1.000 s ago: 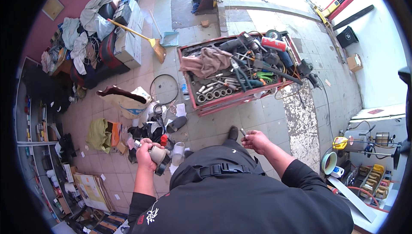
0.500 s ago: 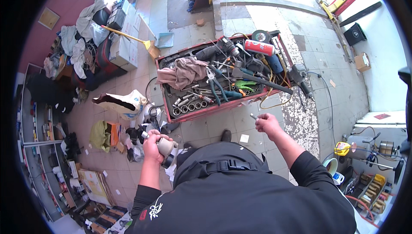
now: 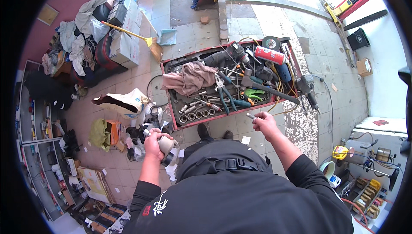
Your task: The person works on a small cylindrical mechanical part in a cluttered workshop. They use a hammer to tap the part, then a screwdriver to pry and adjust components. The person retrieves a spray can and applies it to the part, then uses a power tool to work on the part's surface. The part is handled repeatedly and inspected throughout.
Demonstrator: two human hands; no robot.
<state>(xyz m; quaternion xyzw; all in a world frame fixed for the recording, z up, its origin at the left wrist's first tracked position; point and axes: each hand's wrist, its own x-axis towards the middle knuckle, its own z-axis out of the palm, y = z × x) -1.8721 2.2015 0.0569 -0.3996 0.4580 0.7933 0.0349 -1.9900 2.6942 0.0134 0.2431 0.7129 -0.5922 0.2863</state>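
My left hand [image 3: 153, 144] is closed around a grey metal part [image 3: 168, 145] with a round body, a black lower end and a narrow stub at the top. In my right hand [image 3: 267, 124], a small silver cylindrical piece [image 3: 251, 116] sticks out between thumb and fingers; its exact kind is too small to make out. Both hands are held apart in front of my body, near the close edge of a red tool tray [image 3: 201, 122]. Sockets [image 3: 191, 116], pliers [image 3: 225, 92], a hammer [image 3: 246, 79] and a brown cloth [image 3: 189, 78] lie in that tray.
A red spray can [image 3: 270, 55] and power tools lie in the tray, with an impact wrench [image 3: 308, 89] at its right edge. Left of me are an open sack [image 3: 124, 103], litter and shelves [image 3: 40, 148]. A machine [image 3: 365, 148] stands at the right.
My view has shifted, so the tray appears slightly lower and further right. My feet show more fully beside it. Both hands keep hold of the same pieces.
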